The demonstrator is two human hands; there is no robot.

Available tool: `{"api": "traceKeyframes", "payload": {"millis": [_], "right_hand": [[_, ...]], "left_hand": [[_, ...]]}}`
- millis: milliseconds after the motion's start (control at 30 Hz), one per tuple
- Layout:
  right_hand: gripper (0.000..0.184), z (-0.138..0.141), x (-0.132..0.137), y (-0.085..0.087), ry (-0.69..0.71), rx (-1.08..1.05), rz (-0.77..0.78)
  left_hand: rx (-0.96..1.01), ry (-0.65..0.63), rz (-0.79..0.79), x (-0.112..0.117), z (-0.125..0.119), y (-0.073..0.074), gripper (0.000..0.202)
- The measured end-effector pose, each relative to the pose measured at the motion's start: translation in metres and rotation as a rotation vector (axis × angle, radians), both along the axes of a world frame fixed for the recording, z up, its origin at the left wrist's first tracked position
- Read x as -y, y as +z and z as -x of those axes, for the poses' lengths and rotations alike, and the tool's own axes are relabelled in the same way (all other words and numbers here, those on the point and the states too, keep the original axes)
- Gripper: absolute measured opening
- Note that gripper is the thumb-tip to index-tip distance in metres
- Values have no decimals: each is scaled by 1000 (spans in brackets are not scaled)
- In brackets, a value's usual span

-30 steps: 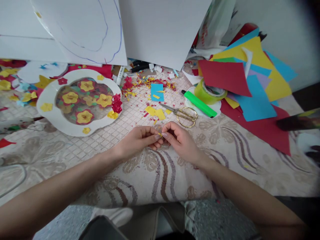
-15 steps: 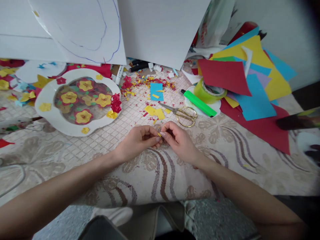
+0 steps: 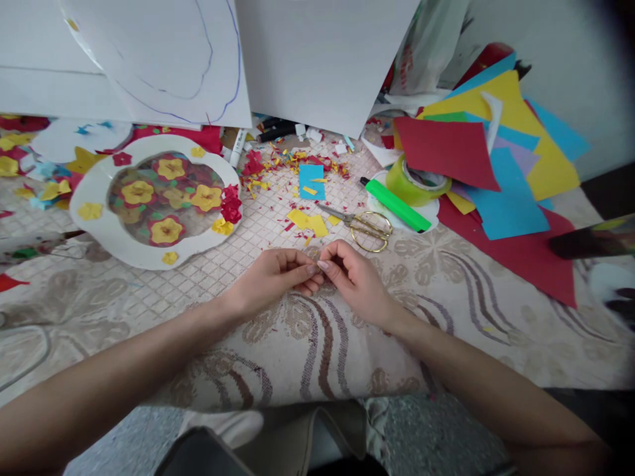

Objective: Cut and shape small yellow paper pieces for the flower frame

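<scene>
My left hand [image 3: 285,272] and my right hand [image 3: 352,277] meet fingertip to fingertip over the near part of the table. Both are closed in a pinch on a tiny piece of yellow paper, now almost wholly hidden by the fingers. Just beyond them lie several cut yellow paper pieces [image 3: 308,222] and scissors [image 3: 372,228] with gold handles, their blades pointing left. A small blue paper rectangle [image 3: 311,182] lies farther back with yellow strips on it. To the left is a white scalloped frame [image 3: 99,241] with a clear middle and red and yellow paper flowers.
Red and yellow scraps [image 3: 297,158] litter the patterned tablecloth [image 3: 278,370]. On the right, a bright green cutter [image 3: 397,203] lies beside a roll of green tape [image 3: 411,185], under coloured paper sheets [image 3: 516,198]. White boards [image 3: 317,59] stand along the back.
The fingertips have shifted slightly, and the yellow paper that showed between them is now nearly covered. Everything else stays in place.
</scene>
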State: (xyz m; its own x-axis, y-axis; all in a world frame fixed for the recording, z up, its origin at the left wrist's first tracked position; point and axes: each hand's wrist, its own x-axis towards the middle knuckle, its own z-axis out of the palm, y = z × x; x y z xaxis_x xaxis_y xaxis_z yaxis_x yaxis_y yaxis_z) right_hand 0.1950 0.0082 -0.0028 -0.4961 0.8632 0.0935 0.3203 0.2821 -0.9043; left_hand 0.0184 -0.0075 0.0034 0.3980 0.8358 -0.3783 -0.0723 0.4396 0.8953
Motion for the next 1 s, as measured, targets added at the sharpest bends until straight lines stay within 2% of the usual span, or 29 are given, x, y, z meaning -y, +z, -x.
{"api": "traceKeyframes", "payload": {"millis": [267, 667, 1000], "right_hand": [[11, 1, 0, 1, 13, 2, -10], [10, 3, 1, 0, -5, 38, -57], [11, 3, 0, 0, 1, 43, -82]], "left_hand": [[5, -21, 42, 0, 1, 1, 17], [-40, 1, -41, 1, -1, 1, 15], [-24, -30, 40, -1, 0, 1, 15]]}}
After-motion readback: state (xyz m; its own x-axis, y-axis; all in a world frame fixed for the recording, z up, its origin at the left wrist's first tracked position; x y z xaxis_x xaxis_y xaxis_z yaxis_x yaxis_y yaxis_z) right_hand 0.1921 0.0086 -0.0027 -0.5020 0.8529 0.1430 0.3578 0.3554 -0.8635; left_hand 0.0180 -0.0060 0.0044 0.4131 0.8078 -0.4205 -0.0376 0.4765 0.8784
